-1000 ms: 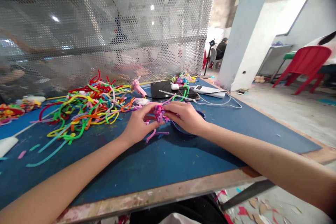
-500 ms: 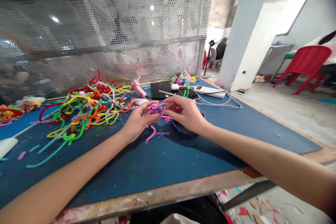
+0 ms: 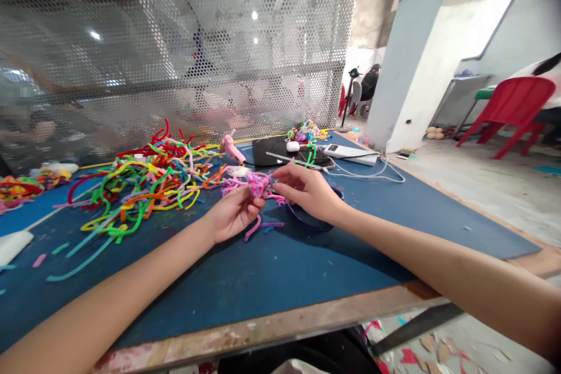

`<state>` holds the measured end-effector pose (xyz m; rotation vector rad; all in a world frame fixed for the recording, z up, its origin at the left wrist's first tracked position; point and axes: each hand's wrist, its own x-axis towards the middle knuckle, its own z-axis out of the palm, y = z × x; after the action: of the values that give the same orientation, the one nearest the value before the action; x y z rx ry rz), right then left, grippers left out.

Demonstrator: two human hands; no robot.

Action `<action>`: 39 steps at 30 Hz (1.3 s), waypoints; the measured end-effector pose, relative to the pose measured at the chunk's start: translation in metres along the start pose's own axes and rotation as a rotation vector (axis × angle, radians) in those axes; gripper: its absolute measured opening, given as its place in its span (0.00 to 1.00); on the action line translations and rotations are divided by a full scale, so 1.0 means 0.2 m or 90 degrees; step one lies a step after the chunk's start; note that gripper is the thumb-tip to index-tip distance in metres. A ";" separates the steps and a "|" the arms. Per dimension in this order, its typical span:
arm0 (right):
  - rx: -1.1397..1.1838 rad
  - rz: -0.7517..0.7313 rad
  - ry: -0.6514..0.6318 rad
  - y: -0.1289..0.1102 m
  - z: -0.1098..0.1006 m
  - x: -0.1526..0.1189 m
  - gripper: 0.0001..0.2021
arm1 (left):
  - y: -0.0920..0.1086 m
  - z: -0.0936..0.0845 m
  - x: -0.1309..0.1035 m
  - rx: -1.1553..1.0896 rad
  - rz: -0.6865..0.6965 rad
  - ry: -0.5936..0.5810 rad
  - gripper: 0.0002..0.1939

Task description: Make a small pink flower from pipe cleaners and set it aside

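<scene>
Between my hands is a small pink and purple bundle of twisted pipe cleaners (image 3: 258,183). My left hand (image 3: 234,211) grips it from below and the left, fingers curled in toward the palm. At its right side, my right hand (image 3: 313,191) pinches the bundle's edge with thumb and forefinger; the exact spot is too small to make out. Beneath the right hand lies a dark blue ring-shaped object (image 3: 307,220), partly covered. Loose purple and pink pipe cleaner pieces (image 3: 265,225) rest on the table just below the bundle.
A large tangled heap of coloured pipe cleaners (image 3: 149,178) covers the left of the blue table (image 3: 210,292). Behind my hands are a pink glue gun (image 3: 232,149), a black mat (image 3: 267,153) and a white power strip (image 3: 350,154) with cables. A perforated metal screen (image 3: 175,64) stands behind.
My left hand has turned palm-up and its fingers have curled under the bundle, which now shows more fully. My right hand has stayed nearly in place.
</scene>
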<state>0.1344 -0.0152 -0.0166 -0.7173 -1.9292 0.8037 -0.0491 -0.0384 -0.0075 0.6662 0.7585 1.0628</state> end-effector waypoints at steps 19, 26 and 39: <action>0.078 0.068 -0.001 0.01 0.04 -0.01 0.10 | -0.05 0.00 0.01 0.100 0.123 -0.018 0.09; -0.030 0.032 -0.030 0.01 0.06 -0.02 0.17 | -0.11 0.03 -0.01 0.128 0.189 -0.045 0.13; 0.327 0.300 -0.040 0.03 0.03 0.02 0.04 | -0.07 0.00 0.02 0.186 0.183 0.011 0.16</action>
<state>0.1275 -0.0097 -0.0220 -0.8354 -1.5159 1.5565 -0.0409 -0.0403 -0.0193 1.0391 0.8594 1.2312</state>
